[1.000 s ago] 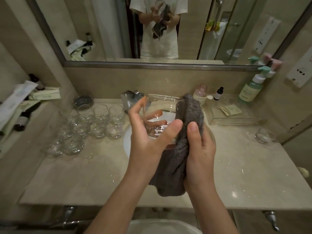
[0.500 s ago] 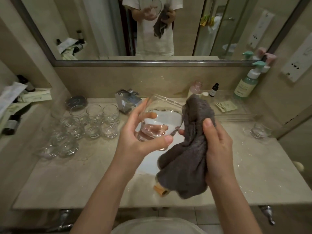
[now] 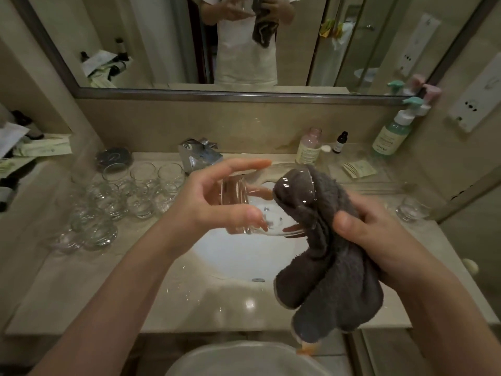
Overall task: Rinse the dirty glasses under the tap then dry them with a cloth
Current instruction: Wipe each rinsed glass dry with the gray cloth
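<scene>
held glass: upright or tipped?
Tipped on its side. The glass lies sideways in the left hand, mouth toward the grey cloth pushed inside.

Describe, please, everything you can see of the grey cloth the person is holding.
The grey cloth looks like soft terry towelling, dark grey, with a paler hem along its lower edges. The right hand grips it at its middle, over the sink. Its upper end is pushed into the mouth of the clear glass, which the left hand holds tipped on its side. The rest hangs in loose folds in front of the counter edge. Whether it is damp cannot be told.
</scene>
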